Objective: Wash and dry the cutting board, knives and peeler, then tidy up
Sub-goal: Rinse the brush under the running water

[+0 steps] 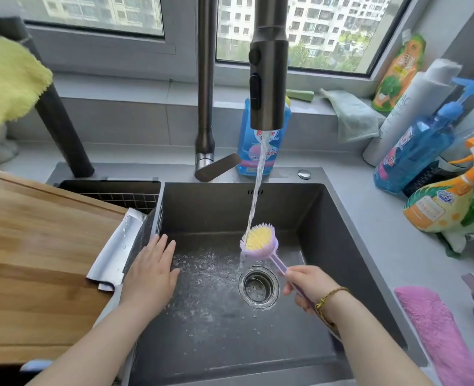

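1. Yellow cloth [5, 79]: draped over a dark bar, upper left. Soft; likely a drying aid.

2. Cutting board [35, 260]: large, wooden, lying flat on the counter left of the sink [341, 246]. Judged heavy and stiff, and slick once wet. Best taken with both hands at opposite long edges.

3. Knife blade [116, 246]: broad steel, beaded with water, resting on the board's right edge against the drain basket [119, 196]. Its handle is hidden. Judged thin, sharp and slippery, so it should be lifted by the handle or the spine, never the cutting edge.

4. Left hand [149, 271]: fingers straight, palm down, holding nothing. It is over the sink's left side, just beside the blade.

5. Brush [259, 240]: lilac, with yellow bristles up under the stream from the faucet [268, 79], above the drain [259, 286]. Light and rigid.

6. Right hand [311, 285]: fingers curled round the brush's handle.

7. Pink cloth [439, 330]: on the right counter. Soft.

8. Peeler: not visible.
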The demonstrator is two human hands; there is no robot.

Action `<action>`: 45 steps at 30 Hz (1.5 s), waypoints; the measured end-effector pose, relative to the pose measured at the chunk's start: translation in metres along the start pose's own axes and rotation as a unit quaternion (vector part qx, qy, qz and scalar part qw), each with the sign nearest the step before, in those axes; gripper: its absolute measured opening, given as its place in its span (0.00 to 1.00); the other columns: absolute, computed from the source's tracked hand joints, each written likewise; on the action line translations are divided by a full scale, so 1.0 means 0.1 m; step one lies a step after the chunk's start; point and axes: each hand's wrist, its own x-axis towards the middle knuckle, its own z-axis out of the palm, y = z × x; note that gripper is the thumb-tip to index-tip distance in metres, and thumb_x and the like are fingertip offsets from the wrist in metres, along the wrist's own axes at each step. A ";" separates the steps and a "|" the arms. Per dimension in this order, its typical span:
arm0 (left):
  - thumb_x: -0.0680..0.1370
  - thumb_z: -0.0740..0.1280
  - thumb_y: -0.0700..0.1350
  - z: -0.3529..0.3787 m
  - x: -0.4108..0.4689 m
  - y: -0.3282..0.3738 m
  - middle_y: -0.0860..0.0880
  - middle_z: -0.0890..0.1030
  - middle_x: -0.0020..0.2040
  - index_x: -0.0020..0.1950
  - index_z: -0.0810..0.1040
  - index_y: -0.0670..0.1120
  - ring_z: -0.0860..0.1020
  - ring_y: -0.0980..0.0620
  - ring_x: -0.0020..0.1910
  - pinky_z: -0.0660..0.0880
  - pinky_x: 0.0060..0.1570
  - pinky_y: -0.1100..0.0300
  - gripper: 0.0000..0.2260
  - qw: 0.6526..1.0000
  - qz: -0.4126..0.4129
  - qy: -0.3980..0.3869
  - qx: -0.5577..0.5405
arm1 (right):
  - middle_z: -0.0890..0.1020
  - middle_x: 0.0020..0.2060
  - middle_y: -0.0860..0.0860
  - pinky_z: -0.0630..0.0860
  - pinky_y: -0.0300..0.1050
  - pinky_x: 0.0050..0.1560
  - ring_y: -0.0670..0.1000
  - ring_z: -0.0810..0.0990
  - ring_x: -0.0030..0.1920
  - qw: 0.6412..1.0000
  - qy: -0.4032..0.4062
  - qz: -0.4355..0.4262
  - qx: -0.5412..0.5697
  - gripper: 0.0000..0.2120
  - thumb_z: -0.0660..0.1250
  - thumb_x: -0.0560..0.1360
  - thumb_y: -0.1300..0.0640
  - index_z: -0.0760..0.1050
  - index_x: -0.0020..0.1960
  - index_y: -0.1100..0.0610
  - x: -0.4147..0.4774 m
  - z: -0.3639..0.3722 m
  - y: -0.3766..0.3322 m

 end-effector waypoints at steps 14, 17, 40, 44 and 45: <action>0.82 0.50 0.46 0.01 0.01 0.00 0.51 0.47 0.77 0.76 0.52 0.49 0.43 0.52 0.76 0.48 0.73 0.59 0.22 1.000 0.011 0.020 -0.021 | 0.79 0.54 0.55 0.71 0.44 0.47 0.58 0.78 0.54 0.893 0.182 0.009 -0.411 0.10 0.53 0.80 0.56 0.72 0.53 0.55 0.25 -0.02 0.16; 0.82 0.51 0.46 0.01 0.00 0.00 0.50 0.47 0.77 0.76 0.52 0.49 0.43 0.52 0.76 0.48 0.73 0.59 0.22 1.000 0.010 0.022 -0.017 | 0.80 0.53 0.53 0.73 0.43 0.48 0.56 0.79 0.53 0.882 0.188 -0.006 -0.433 0.11 0.56 0.78 0.58 0.74 0.57 0.54 0.32 -0.02 0.10; 0.80 0.58 0.45 0.04 0.05 0.04 0.47 0.52 0.77 0.75 0.58 0.46 0.51 0.49 0.76 0.58 0.69 0.54 0.24 0.996 -0.058 0.045 -0.041 | 0.78 0.58 0.63 0.69 0.47 0.57 0.62 0.73 0.60 0.921 0.360 -0.043 -0.141 0.13 0.60 0.77 0.62 0.77 0.58 0.65 0.42 -1.40 0.11; 0.79 0.60 0.44 0.08 0.08 0.03 0.45 0.53 0.76 0.74 0.59 0.44 0.53 0.47 0.75 0.55 0.70 0.54 0.24 0.995 -0.072 0.051 -0.043 | 0.78 0.57 0.62 0.70 0.48 0.57 0.63 0.74 0.58 0.924 0.357 -0.012 -0.136 0.13 0.59 0.77 0.61 0.78 0.57 0.63 0.60 -1.56 0.16; 0.79 0.60 0.44 0.08 0.08 0.03 0.45 0.53 0.76 0.74 0.59 0.44 0.53 0.48 0.75 0.55 0.70 0.55 0.25 0.995 -0.072 0.051 -0.040 | 0.78 0.57 0.63 0.70 0.49 0.56 0.63 0.74 0.58 0.924 0.356 -0.007 -0.138 0.13 0.59 0.77 0.61 0.78 0.57 0.64 0.64 -1.58 0.17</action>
